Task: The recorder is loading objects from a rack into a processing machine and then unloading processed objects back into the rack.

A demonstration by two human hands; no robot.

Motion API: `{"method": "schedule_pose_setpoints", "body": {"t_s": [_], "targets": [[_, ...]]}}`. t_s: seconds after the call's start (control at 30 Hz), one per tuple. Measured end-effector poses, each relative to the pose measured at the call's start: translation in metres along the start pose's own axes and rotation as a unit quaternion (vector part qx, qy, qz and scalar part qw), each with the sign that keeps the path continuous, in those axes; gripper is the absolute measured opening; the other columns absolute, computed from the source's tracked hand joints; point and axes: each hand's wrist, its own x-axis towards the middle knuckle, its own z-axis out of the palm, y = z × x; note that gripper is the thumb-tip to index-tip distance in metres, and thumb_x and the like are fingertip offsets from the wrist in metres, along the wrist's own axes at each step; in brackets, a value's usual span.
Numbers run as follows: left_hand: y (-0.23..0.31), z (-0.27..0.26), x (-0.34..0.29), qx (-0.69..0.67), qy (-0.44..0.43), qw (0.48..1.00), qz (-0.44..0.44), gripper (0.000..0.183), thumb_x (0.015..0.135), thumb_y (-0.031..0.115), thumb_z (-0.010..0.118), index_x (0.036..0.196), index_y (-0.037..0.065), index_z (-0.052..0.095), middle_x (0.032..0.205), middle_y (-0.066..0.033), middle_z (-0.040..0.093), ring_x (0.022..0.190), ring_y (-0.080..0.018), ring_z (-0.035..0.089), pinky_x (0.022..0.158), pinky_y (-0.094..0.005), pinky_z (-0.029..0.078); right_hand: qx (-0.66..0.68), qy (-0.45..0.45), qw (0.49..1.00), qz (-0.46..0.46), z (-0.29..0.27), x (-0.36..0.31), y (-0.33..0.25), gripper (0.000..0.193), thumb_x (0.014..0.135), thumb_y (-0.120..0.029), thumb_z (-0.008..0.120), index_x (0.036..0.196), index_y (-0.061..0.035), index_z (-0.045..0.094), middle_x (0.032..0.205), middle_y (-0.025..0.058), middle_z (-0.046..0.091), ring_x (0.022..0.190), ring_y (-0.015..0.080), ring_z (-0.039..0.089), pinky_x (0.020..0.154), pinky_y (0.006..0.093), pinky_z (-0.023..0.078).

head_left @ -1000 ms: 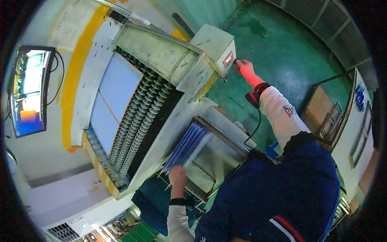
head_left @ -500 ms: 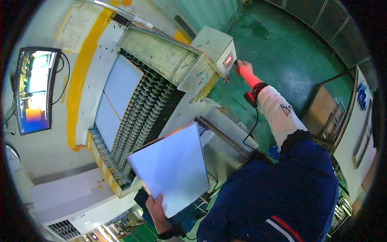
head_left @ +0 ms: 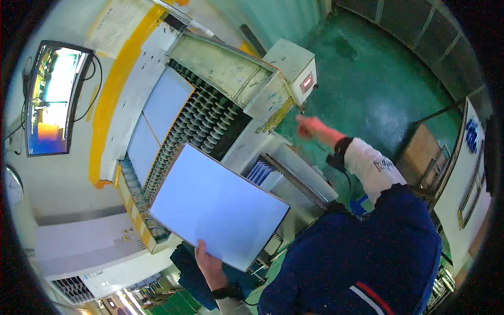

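Note:
A flat, bluish-white rectangular panel (head_left: 218, 205) with thin dark edges is in my left hand (head_left: 209, 263), which pinches its near edge, thumb on top. The panel is tilted above the near side of a roller conveyor (head_left: 210, 126) made of rows of small grey discs. Two similar pale panels (head_left: 167, 105) lie end to end on the far side of the rollers. My right hand (head_left: 313, 128) hangs just below a pale control box (head_left: 287, 65) with a lit red display, apart from it. Motion blur smears its fingers.
Several panels stand in a slotted rack (head_left: 262, 173) beside the conveyor. A monitor (head_left: 55, 100) hangs on the left wall. Yellow tape (head_left: 107, 110) runs along the machine's casing. A white board or table (head_left: 464, 178) and a brown board (head_left: 420, 149) are at the right.
My right hand has come away from the control box's side and moved down. The panel in my left hand has turned and moved nearer the rollers, uncovering the racked panels. The view has shifted slightly.

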Motion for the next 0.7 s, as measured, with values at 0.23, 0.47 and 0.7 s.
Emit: {"method": "schedule_pose_setpoints", "body": {"t_s": [0.23, 0.47, 0.7], "targets": [[-0.03, -0.023, 0.048, -0.066, -0.031, 0.991, -0.111, 0.045, 0.098, 0.034, 0.042, 0.129, 0.0, 0.044, 0.124, -0.0122, 0.053, 0.111, -0.0273, 0.052, 0.094, -0.0441, 0.044, -0.067, -0.317, 0.946, 0.006, 0.121, -0.134, -0.027, 0.044, 0.087, -0.051, 0.056, 0.092, -0.0064, 0.059, 0.085, 0.0022, 0.059, 0.075, 0.0136, 0.057, 0.068, 0.028, 0.047], [-0.055, -0.045, 0.058, -0.135, -0.11, 0.98, -0.097, 0.045, 0.098, 0.033, 0.042, 0.127, -0.001, 0.045, 0.122, -0.0109, 0.055, 0.114, -0.0255, 0.05, 0.096, -0.0428, 0.042, -0.202, -0.224, 0.939, -0.165, 0.144, -0.147, -0.027, 0.039, 0.084, -0.039, 0.066, 0.096, -0.0022, 0.065, 0.083, 0.0033, 0.064, 0.074, 0.0124, 0.058, 0.066, 0.0302, 0.048], [-0.045, -0.049, 0.054, -0.104, -0.063, 0.992, -0.039, 0.048, 0.097, 0.036, 0.044, 0.126, -0.001, 0.045, 0.122, -0.0115, 0.054, 0.11, -0.0247, 0.053, 0.092, -0.0416, 0.045, -0.134, -0.168, 0.973, -0.088, 0.172, -0.172, -0.025, 0.031, 0.086, -0.027, 0.066, 0.103, -0.0015, 0.064, 0.087, 0.0024, 0.064, 0.077, 0.0089, 0.058, 0.067, 0.0285, 0.048]]}}
